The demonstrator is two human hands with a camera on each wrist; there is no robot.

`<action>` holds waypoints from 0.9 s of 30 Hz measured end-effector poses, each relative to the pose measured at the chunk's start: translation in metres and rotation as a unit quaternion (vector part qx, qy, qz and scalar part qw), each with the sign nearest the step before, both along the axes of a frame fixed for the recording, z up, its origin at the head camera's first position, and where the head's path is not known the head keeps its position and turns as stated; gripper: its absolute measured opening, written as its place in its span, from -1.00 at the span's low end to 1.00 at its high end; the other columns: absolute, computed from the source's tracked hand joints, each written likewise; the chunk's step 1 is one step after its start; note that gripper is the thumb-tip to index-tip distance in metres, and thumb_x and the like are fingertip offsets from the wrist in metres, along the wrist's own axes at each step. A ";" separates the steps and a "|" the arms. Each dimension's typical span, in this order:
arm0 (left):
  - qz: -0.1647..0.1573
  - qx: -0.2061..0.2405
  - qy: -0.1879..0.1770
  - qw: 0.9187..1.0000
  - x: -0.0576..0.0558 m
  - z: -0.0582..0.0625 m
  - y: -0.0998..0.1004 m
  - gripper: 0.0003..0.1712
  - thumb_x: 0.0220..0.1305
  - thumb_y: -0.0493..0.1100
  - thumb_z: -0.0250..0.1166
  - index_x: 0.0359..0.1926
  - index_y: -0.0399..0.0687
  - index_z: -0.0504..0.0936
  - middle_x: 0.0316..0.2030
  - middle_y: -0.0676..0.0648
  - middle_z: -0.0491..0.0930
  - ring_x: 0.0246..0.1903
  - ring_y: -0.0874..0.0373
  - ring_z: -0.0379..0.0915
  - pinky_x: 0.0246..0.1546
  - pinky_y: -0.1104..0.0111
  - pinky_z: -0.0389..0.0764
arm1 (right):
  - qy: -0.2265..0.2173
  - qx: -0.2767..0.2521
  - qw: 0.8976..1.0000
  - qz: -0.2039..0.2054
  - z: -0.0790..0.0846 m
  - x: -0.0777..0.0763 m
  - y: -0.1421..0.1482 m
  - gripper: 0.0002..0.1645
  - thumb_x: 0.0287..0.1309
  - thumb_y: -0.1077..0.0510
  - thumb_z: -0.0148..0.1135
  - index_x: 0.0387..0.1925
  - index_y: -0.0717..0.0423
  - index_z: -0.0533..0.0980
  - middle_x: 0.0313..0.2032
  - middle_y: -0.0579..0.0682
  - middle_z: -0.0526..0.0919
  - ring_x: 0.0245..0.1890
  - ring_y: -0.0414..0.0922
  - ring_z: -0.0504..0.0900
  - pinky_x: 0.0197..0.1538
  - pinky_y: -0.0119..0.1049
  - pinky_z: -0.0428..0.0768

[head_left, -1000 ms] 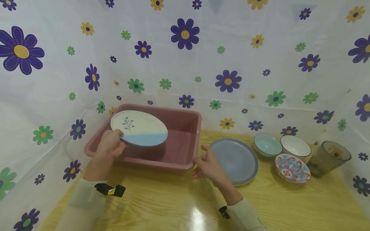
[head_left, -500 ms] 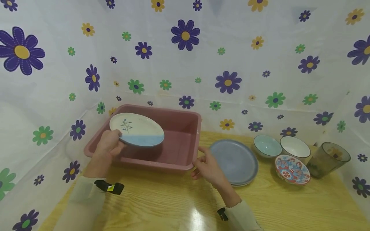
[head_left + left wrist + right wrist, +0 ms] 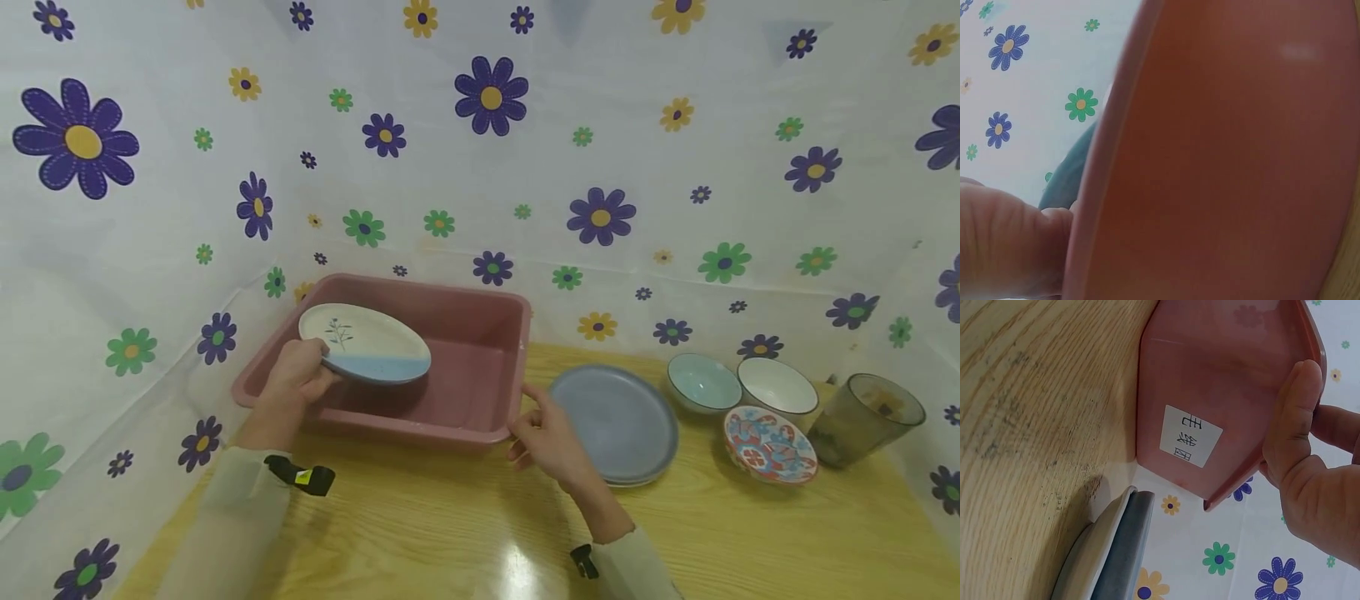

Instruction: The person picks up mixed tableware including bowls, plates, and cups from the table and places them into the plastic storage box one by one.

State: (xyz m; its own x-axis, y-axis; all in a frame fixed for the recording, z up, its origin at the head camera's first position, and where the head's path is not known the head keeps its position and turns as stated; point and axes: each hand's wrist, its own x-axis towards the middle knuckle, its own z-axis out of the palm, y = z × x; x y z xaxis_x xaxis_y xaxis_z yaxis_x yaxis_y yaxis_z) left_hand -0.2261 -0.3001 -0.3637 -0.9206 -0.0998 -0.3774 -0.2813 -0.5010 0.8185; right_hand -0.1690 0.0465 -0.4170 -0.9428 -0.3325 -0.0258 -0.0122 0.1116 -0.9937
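In the head view, my left hand (image 3: 300, 375) pinches the left edge of an oval plate (image 3: 367, 340), cream above and light blue below, with a small plant motif. The plate hangs tilted over the pink plastic basin (image 3: 480, 379). The left wrist view shows mostly the basin's outer wall (image 3: 1229, 156); only a sliver of the plate's blue underside (image 3: 1069, 172) appears behind its rim. My right hand (image 3: 551, 442) touches the basin's front right corner from outside, index finger and thumb at the rim. The right wrist view shows the thumb (image 3: 1297, 412) against the basin's side.
Right of the basin lie stacked grey-blue plates (image 3: 615, 425). Farther right stand a light blue bowl (image 3: 703, 383), a white bowl (image 3: 777, 385), a red-and-blue patterned bowl (image 3: 770, 446) and a tinted glass (image 3: 862, 421). Flowered cloth (image 3: 420, 179) hangs behind the wooden table (image 3: 420, 517).
The plate has dipped slightly lower over the basin in my left hand. My right hand has come closer against the basin's corner. The head view has shifted slightly.
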 end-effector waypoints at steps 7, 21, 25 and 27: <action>-0.007 0.014 -0.004 1.000 -0.004 -0.002 0.000 -0.24 0.45 -0.32 -0.49 0.50 -0.01 -0.65 0.56 -0.06 -0.45 0.51 0.05 -0.39 0.48 0.04 -0.15 | 0.010 0.004 1.000 -0.002 0.002 0.000 0.002 -0.24 0.34 0.32 0.06 0.50 0.24 0.06 -0.44 0.13 0.62 -0.58 -0.08 0.62 -0.47 -0.08 0.70; -0.002 0.050 -0.037 0.998 -0.009 -0.013 -0.004 -0.23 0.48 -0.30 -0.45 0.50 0.11 -0.66 0.57 0.01 -0.44 0.51 0.11 -0.40 0.49 0.08 -0.20 | 0.020 0.009 1.000 0.000 0.000 0.000 0.004 -0.25 0.35 0.32 0.08 0.50 0.20 0.08 -0.48 0.06 0.61 -0.59 -0.06 0.62 -0.44 0.08 0.69; -0.002 0.055 -0.041 0.998 -0.010 -0.016 -0.005 -0.21 0.48 -0.31 -0.45 0.49 0.15 -0.69 0.56 0.00 -0.46 0.51 0.10 -0.41 0.49 0.04 -0.21 | 0.023 0.005 1.000 0.000 0.002 0.001 0.004 -0.25 0.35 0.32 0.09 0.50 0.18 0.11 -0.48 0.06 0.61 -0.60 -0.08 0.62 -0.48 0.02 0.70; -0.005 0.054 -0.042 0.998 -0.011 -0.017 -0.005 -0.21 0.47 -0.32 -0.45 0.49 0.14 -0.69 0.56 -0.02 -0.48 0.51 0.07 -0.41 0.48 0.01 -0.20 | 0.023 0.003 1.000 -0.002 0.001 0.001 0.004 -0.25 0.35 0.31 0.09 0.50 0.18 0.11 -0.48 0.06 0.61 -0.60 -0.09 0.62 -0.50 -0.03 0.69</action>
